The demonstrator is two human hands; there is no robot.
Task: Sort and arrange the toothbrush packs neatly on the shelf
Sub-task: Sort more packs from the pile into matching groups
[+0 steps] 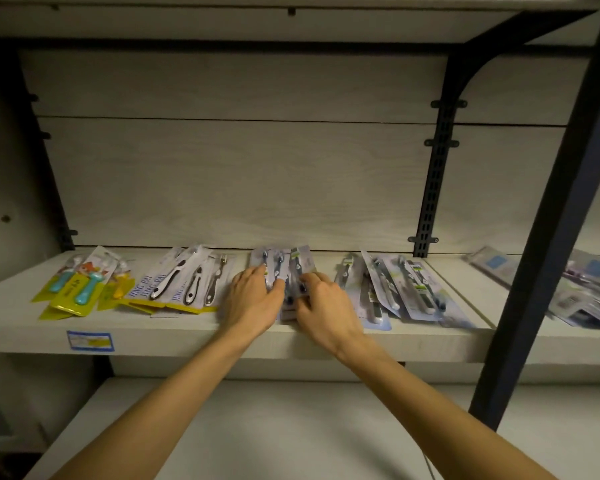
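Toothbrush packs lie flat along the pale wooden shelf (194,336). In the middle sits a small stack of grey-blue packs (300,261). My left hand (253,299) lies on the stack's left side with fingers laid over it. My right hand (321,306) rests on its right side, fingers bent onto the packs. To the left lie white-and-black brush packs with yellow card ends (184,282), and further left children's packs with teal handles (80,282). To the right a loose fan of grey-blue packs (399,289) overlaps untidily.
A black upright post (548,237) stands at the right, with more packs (589,292) on the shelf section beyond it. A blue-edged price label (90,340) sticks to the shelf front. A slotted black bracket (433,188) runs up the back panel. A lower shelf (291,427) lies beneath my arms.
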